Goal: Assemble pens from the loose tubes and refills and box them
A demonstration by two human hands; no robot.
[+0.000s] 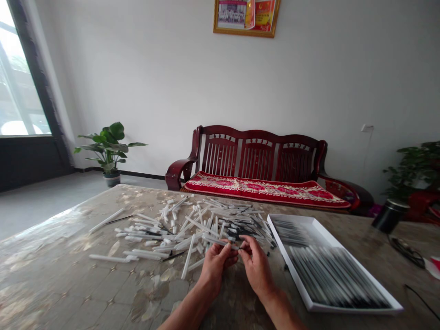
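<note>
My left hand (217, 262) is closed around a whitish translucent pen barrel (215, 239), which points up and to the left over the table. At the barrel's near end my right hand (256, 263) pinches with thumb and forefinger around a small dark part, perhaps the pen's tip. The fingers hide most of it. Just beyond both hands lies a loose heap of white pen barrels (190, 250), white caps and thin dark refills. Right of my right hand stands a shallow white box (332, 239) holding rows of pens (337, 277) with dark ends.
A patterned tabletop (103, 288) spreads under everything. Small black pieces lie beside the box's left wall. At the right are a black cylindrical container (390, 215) and a dark cable (407, 252). Beyond the table stands a red wooden bench (259, 156), with a potted plant (110, 146) to its left.
</note>
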